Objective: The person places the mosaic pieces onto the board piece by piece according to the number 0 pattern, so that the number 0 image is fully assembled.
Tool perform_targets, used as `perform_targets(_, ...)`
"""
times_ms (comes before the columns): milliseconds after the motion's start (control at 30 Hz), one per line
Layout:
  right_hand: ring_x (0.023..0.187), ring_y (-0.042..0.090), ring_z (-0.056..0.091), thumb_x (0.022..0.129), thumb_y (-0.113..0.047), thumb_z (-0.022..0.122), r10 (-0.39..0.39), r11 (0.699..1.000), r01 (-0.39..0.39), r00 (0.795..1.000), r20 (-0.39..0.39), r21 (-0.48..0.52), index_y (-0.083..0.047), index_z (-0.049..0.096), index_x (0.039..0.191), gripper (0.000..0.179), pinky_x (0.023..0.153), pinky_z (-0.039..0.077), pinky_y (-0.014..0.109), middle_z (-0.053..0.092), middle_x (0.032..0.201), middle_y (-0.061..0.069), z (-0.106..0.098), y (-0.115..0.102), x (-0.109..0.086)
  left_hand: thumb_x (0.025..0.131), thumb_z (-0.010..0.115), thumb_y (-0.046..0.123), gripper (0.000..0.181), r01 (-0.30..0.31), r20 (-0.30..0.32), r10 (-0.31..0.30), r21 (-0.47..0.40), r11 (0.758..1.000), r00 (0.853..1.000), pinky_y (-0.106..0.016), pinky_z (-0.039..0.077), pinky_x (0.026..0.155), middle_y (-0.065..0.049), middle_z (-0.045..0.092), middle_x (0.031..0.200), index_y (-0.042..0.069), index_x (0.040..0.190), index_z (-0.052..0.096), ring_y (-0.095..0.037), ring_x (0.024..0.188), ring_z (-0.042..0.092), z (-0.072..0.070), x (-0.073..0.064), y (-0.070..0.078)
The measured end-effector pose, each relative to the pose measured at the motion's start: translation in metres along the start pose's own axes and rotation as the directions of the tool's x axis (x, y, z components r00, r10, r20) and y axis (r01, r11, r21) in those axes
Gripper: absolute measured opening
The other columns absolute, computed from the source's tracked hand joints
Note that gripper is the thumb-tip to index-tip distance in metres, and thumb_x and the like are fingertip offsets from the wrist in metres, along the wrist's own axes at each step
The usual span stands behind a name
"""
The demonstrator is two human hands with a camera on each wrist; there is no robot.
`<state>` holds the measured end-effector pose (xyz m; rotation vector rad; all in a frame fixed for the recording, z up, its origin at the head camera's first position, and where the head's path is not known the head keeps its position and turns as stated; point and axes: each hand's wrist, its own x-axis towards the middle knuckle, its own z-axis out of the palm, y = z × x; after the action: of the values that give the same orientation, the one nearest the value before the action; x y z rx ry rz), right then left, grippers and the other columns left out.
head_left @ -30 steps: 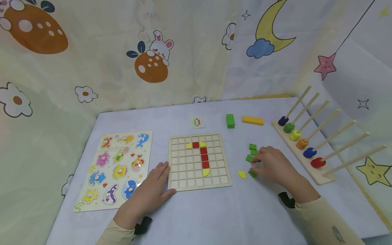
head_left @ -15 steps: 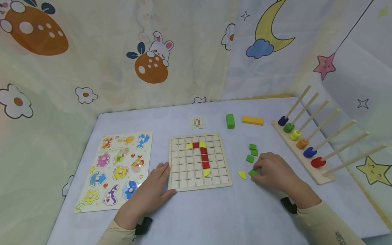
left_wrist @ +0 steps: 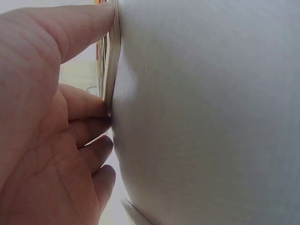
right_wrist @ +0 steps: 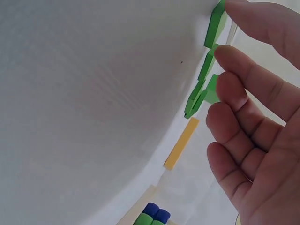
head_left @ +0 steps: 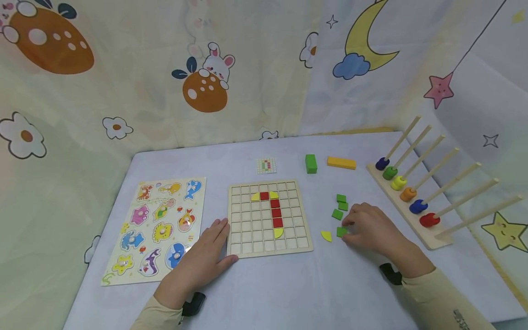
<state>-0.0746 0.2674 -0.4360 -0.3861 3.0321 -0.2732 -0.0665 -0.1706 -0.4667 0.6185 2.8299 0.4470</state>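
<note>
A wooden grid board (head_left: 248, 233) bears several red square tiles (head_left: 276, 212) and yellow rounded tiles (head_left: 278, 233). My left hand (head_left: 205, 250) rests at its lower left corner, fingers along the left edge and thumb at the near edge; the left wrist view shows thumb and fingertips against the board's side (left_wrist: 113, 61). On the right, my right hand (head_left: 373, 228) has thumb and index finger bent beside a green square tile (head_left: 341, 232). The thumb tip is right at that tile (right_wrist: 216, 23); the index tip stands slightly off it. Other green tiles (head_left: 337, 214) lie just beyond.
A yellow quarter-round tile (head_left: 326, 236) lies left of the right hand. Farther back are a small pattern card (head_left: 266, 166), a green block (head_left: 311, 164) and a yellow bar (head_left: 341, 162). A peg rack (head_left: 408, 206) stands right, an animal puzzle board (head_left: 154, 224) left.
The right hand has drawn slightly back from the upper green tiles, and the nearest green tile has turned and shifted slightly right. The left hand has stayed still.
</note>
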Motion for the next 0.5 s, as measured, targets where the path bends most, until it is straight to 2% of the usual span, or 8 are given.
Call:
perform_targets(267,0.084,0.015,0.056,0.075,-0.029,0.093,0.017,1.0,-0.016,0.999,0.046,-0.006,-0.016,0.083,0.089,0.022,0.075,0.05,0.035,0.064,0.084,-0.007,0.0039,0.0003,0.0039,0.096,0.072,0.051,0.092,0.011,0.003,-0.011,-0.003,1.0,1.0,-0.052,0.03,0.13,-0.006,0.023,0.176,0.008,0.165,0.03,-0.03,0.164,0.02,-0.0012,-0.0011,0.0001)
perform_targets(500,0.082,0.014,0.056,0.073,-0.028,0.093,-0.034,0.999,0.034,0.999,-0.017,-0.01,-0.017,0.082,0.085,0.019,0.073,0.05,0.035,0.063,0.082,-0.007,0.0019,-0.0012,0.0054,0.097,0.071,0.051,0.091,0.007,0.01,-0.007,0.002,1.0,1.0,-0.052,0.029,0.131,-0.006,0.022,0.176,0.008,0.165,0.029,-0.03,0.164,0.018,-0.0009,-0.0007,0.0004)
